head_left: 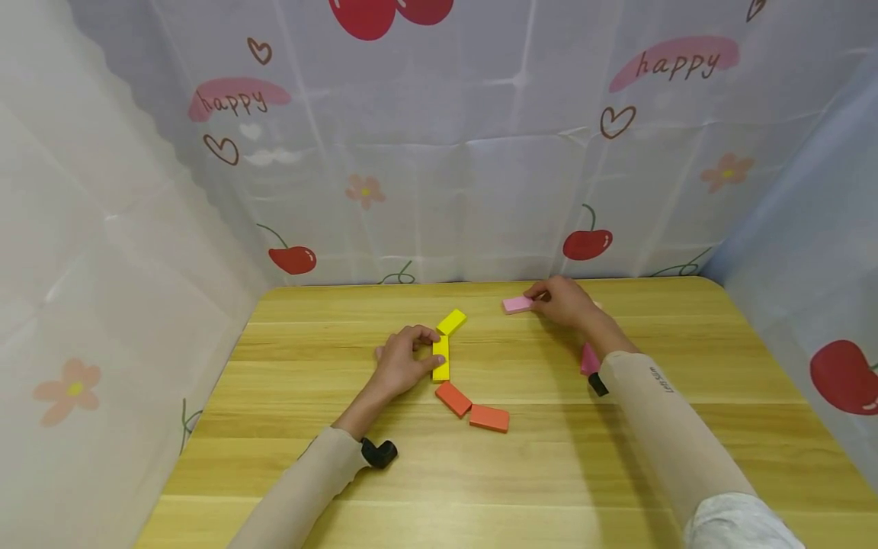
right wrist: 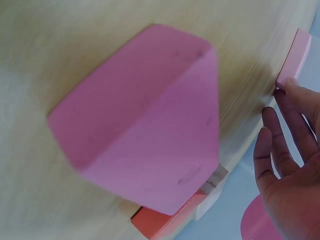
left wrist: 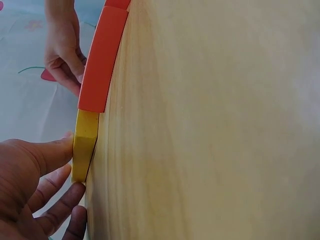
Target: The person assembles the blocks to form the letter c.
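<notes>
Two hands [head_left: 401, 364] [head_left: 565, 300] apparently pinch blocks [head_left: 441, 358] [head_left: 517, 304].

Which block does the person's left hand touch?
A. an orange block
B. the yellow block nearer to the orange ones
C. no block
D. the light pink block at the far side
B: the left hand has its fingers on the near yellow block, while the right hand is at the light pink block.
</notes>
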Demonstrator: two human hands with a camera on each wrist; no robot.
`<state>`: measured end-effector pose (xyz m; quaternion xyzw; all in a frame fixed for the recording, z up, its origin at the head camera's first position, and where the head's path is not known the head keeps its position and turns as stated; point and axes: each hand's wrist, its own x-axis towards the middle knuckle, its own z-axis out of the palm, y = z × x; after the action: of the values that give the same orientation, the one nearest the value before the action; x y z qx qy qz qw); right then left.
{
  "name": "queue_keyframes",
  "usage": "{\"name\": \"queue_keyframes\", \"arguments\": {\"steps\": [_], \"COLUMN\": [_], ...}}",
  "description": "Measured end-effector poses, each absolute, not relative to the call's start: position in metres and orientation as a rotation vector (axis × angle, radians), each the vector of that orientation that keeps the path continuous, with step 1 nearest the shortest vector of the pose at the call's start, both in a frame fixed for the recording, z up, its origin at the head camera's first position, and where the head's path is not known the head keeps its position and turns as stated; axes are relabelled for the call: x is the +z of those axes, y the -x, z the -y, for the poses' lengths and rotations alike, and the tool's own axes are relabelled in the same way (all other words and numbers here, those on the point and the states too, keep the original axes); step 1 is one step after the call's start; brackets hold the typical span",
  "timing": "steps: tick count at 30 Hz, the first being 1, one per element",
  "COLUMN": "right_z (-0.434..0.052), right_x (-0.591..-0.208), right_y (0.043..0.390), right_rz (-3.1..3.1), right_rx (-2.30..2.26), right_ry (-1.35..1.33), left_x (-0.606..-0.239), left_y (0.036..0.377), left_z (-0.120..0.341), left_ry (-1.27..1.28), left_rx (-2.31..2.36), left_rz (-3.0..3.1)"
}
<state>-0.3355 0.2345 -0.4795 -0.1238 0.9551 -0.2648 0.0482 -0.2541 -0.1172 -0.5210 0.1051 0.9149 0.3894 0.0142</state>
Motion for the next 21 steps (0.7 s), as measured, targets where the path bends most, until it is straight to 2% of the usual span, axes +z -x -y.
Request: {"name": "queue_keyframes", "arguments": {"steps": [21], "right_z": [-0.221], "right_x": [-0.485], "right_y": [0.343], "right_rz": [-2.925], "right_rx": [-0.811], "right_ry": [0.419], "left_x": [-0.521], "left_y": [0.253], "left_z": [0.118], "left_ry": [-0.350], "left_rx": [1.234], "left_rz": [-2.852]}}
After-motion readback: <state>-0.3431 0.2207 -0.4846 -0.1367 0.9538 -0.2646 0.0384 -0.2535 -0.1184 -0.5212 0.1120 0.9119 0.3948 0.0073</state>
